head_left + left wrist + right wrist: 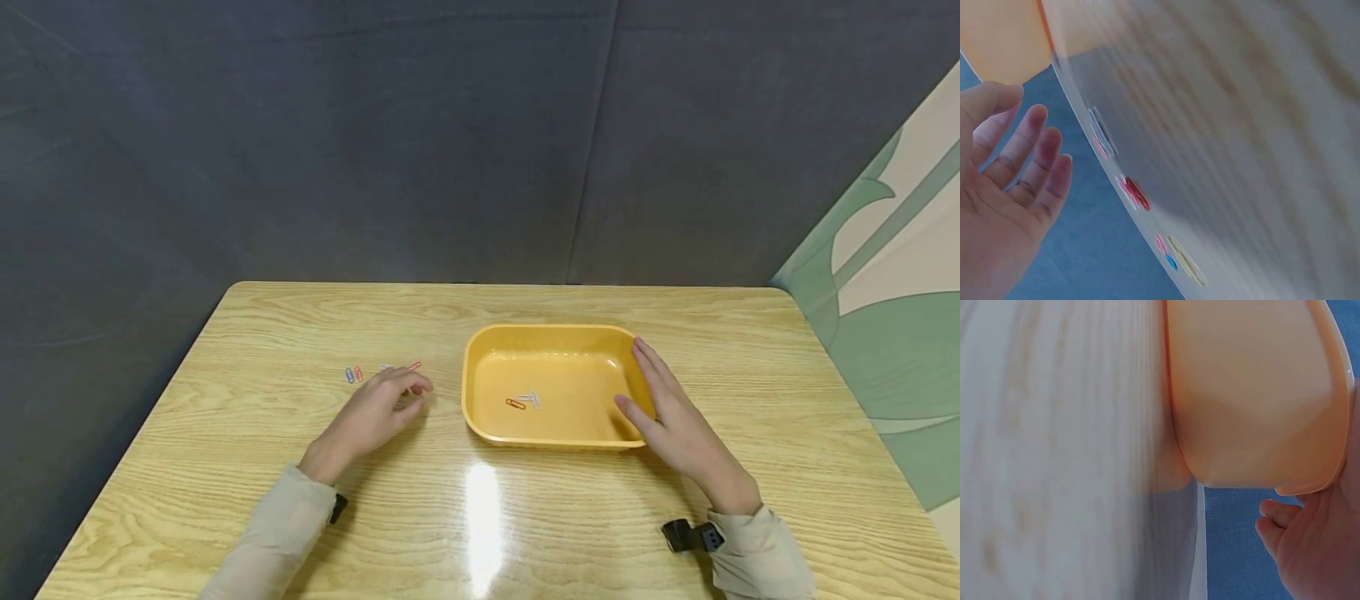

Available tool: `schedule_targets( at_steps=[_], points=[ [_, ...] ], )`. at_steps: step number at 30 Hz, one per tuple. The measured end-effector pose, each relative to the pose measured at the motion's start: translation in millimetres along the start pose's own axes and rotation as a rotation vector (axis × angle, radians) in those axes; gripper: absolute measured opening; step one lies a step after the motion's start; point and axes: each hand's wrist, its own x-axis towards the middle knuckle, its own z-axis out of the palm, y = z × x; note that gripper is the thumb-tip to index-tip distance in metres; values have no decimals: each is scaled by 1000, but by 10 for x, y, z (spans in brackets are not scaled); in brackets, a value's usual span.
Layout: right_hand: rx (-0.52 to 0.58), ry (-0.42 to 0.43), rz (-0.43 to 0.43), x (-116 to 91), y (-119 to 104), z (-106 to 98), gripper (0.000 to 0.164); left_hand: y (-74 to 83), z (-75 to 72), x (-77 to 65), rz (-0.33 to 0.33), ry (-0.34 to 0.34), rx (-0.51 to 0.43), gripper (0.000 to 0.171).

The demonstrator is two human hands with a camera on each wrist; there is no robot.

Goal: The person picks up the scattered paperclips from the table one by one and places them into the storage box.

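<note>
My left hand (pixel 380 408) hovers just over loose paper clips on the table, its fingers loosely bent. Nothing shows in its grasp in the left wrist view, where the palm and fingertips (pixel 1036 119) are visible. Past those fingertips lie a red paper clip (pixel 415 365) and a white one (pixel 386 367), partly hidden by the hand. Left of it are a blue paper clip (pixel 349 375) and a pink one (pixel 358 374). At the yellow tray (pixel 555 440), my right hand (pixel 678 429) holds the right end, thumb over the rim, fingers along the outer side.
Inside the tray lie a red paper clip (pixel 515 404) and several white paper clips (pixel 529 397). A yellow paper clip (pixel 1186 259) shows on the tabletop in the left wrist view. Behind the wooden table (pixel 360 308) hangs a dark curtain (pixel 405 150).
</note>
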Motion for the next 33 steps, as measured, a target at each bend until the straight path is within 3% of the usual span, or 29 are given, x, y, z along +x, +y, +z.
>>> schedule_targets(
  at_steps=[10, 23, 33],
  points=[
    [1, -6, 11, 3, -16, -9, 77, -113, -39, -75, 21, 18, 6, 18],
    [5, -3, -1, -2, -14, -6, 77, -217, -99, -140, -22, -71, 15, 22],
    [-3, 1, -4, 8, 24, 3, 77, -265, -131, -139, -46, -96, 28, 20]
  ],
)
